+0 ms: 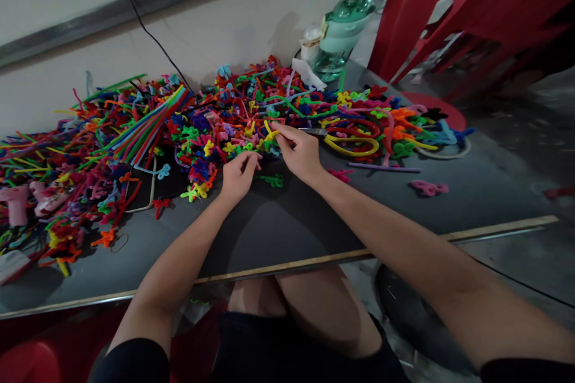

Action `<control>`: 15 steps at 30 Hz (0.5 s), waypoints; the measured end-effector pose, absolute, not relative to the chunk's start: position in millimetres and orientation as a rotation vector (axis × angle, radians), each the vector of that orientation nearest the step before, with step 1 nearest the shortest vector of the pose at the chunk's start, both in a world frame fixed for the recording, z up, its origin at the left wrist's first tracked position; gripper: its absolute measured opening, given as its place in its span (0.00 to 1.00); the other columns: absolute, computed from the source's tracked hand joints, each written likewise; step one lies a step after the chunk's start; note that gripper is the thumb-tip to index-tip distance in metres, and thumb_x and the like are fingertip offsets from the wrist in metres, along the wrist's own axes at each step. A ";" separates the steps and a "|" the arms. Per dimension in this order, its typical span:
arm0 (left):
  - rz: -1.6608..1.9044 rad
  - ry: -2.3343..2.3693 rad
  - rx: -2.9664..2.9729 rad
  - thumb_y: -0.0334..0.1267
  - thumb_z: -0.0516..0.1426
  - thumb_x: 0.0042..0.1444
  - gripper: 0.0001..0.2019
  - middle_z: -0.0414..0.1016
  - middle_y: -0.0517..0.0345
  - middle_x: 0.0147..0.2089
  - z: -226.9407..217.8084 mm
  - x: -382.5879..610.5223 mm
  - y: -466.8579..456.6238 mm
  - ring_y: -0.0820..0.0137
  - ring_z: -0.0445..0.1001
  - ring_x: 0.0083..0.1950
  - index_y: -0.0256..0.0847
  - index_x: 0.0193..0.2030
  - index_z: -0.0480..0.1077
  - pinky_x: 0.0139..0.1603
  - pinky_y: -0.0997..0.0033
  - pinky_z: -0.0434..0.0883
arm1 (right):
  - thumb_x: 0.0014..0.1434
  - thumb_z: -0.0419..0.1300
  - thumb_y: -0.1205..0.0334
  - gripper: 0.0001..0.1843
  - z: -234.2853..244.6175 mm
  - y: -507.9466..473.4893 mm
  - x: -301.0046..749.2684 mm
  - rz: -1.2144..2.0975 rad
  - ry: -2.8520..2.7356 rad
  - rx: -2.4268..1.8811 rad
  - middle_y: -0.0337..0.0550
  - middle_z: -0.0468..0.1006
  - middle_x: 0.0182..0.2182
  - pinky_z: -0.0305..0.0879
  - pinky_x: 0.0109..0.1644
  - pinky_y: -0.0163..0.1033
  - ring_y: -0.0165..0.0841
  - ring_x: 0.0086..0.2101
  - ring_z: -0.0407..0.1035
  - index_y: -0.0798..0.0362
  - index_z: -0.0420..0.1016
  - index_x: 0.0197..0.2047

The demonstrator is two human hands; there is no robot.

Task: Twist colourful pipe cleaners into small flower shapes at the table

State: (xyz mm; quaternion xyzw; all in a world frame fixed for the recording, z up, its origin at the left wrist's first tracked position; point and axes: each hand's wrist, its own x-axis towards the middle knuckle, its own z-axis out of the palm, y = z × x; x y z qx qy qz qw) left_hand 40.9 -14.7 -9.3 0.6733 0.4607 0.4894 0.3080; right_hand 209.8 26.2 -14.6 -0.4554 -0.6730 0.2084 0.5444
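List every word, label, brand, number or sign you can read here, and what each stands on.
No text can be read anywhere.
Bottle: no legible lettering.
White container beside it: too small and blurred to tell.
Scissors: no readable mark.
Yellow pipe cleaner at the right hand: no lettering visible.

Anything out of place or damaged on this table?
Nothing looks plainly damaged. The oddest spot is left of the left hand: a flat, dark, pale-rimmed object lies partly covered by the pipe-cleaner heap, as if buried in clutter. Scissors also lie among loose pieces beyond the right hand.
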 end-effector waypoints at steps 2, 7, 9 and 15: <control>1.169 1.195 1.980 0.43 0.51 0.64 0.14 0.74 0.61 0.25 -5.9 44.5 -22.9 0.77 0.69 0.25 0.39 0.38 0.74 0.28 0.77 0.65 | 0.61 0.51 0.67 0.25 -17.1 31.2 214.7 0.390 -1.658 -1.092 0.45 0.72 0.58 0.74 0.48 0.44 0.41 0.58 0.67 0.47 0.70 0.60; 1.020 1.109 2.400 0.38 0.50 0.64 0.13 0.77 0.59 0.27 -4.8 46.7 -30.3 0.76 0.72 0.26 0.39 0.40 0.75 0.28 0.77 0.65 | 0.58 0.50 0.71 0.30 -26.0 41.8 217.7 0.257 -1.693 -1.122 0.48 0.65 0.63 0.76 0.46 0.42 0.43 0.60 0.64 0.48 0.66 0.63; 1.009 1.097 2.515 0.37 0.50 0.64 0.13 0.79 0.58 0.29 -6.2 46.4 -29.9 0.74 0.74 0.28 0.39 0.40 0.75 0.29 0.76 0.66 | 0.57 0.51 0.70 0.26 -26.5 42.5 217.0 0.242 -1.666 -1.117 0.49 0.70 0.59 0.77 0.42 0.41 0.43 0.56 0.68 0.49 0.71 0.58; 1.001 1.069 2.665 0.37 0.49 0.64 0.13 0.81 0.58 0.33 -11.9 51.7 -32.4 0.72 0.77 0.31 0.40 0.39 0.75 0.32 0.74 0.69 | 0.57 0.51 0.68 0.21 -22.3 35.4 218.5 0.209 -1.643 -1.109 0.50 0.75 0.50 0.73 0.32 0.37 0.39 0.44 0.74 0.50 0.75 0.52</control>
